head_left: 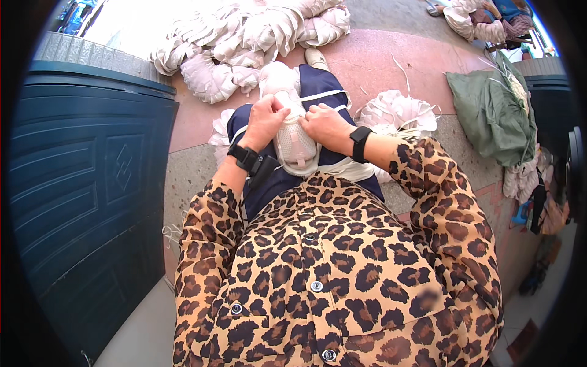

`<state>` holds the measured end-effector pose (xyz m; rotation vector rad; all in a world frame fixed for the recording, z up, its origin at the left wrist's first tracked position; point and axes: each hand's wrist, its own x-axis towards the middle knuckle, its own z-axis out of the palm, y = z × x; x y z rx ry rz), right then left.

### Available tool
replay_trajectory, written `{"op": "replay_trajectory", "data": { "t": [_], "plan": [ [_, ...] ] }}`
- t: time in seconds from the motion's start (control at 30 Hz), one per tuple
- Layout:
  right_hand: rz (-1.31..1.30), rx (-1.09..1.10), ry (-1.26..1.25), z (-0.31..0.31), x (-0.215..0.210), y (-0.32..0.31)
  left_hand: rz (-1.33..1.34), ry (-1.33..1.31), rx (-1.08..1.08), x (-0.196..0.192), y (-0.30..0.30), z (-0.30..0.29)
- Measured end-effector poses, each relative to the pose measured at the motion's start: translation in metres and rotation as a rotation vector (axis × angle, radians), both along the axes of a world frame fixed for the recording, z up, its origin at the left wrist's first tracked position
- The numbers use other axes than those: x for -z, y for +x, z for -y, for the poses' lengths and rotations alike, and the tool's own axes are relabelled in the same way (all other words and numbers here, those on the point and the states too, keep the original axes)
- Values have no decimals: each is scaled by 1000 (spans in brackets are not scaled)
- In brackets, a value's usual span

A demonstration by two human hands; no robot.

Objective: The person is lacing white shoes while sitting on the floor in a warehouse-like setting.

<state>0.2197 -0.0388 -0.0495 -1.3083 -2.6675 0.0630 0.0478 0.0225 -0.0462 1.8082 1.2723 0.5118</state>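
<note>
White shoe upper (295,137) sits gripped between left hand (264,121) and right hand (326,125).

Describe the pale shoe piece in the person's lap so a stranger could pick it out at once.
Start at the dark blue trousers below the leopard-print shirt. On the lap lies a pale mesh shoe upper, between the left hand and right hand. Unlike the heaped white uppers beyond, it is single and held.

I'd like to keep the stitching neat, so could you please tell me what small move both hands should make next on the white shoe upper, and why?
Probably pinch the white shoe upper firmly and draw the white cord snug. The left hand and right hand both grip its top edge on the lap, and the cord lies slack across the navy trousers.
</note>
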Motion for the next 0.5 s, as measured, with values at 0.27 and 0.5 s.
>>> {"op": "replay_trajectory", "data": {
  "t": [0.27,0.5],
  "plan": [
    [86,-233,172,-16,-3,7,409,-477,-85,-5,-2,-16],
    [-829,9,579,-25,-209,46,-74,-191,258,-4,17,-27]
  ]
}}
